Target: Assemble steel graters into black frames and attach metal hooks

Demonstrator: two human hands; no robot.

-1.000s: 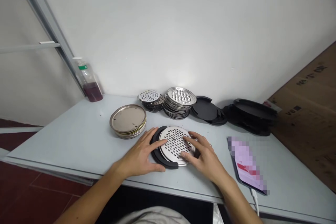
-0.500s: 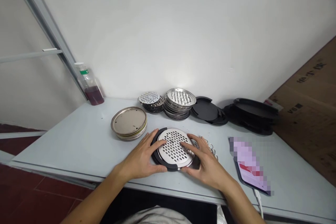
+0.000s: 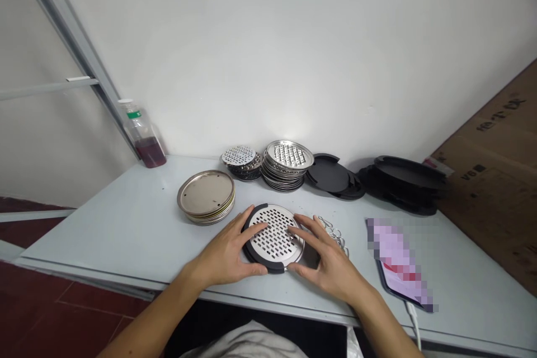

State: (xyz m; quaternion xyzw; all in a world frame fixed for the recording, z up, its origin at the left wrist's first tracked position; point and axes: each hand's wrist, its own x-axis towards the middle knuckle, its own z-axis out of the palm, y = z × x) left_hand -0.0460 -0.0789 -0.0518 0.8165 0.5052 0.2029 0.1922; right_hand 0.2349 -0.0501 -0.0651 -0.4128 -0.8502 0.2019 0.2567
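Observation:
In front of me on the table lies a round metal grater disc (image 3: 277,238) with rows of slots, set in a black curved holder (image 3: 262,262). The holder's dark rim shows along the left and lower edges of the disc. Around that rim curl the fingers of my left hand (image 3: 229,251), its index fingertip resting on the disc's face. My right hand (image 3: 329,257) grips the disc's right edge between thumb and fingers, with one fingertip on the slotted face. Just behind my right fingers lie several metal rings (image 3: 334,233), partly covered.
A stack of plain metal discs (image 3: 205,196) stands at left. Stacked graters (image 3: 289,156), smaller grater discs (image 3: 239,156) and black holders (image 3: 329,173) line the wall. A phone (image 3: 400,274) with a cable lies right, a bottle (image 3: 149,142) back left, a cardboard box (image 3: 495,179) far right.
The grater disc has shifted slightly left, further into the black holder, and my right hand's fingers have moved left with it. My left hand stays almost in place.

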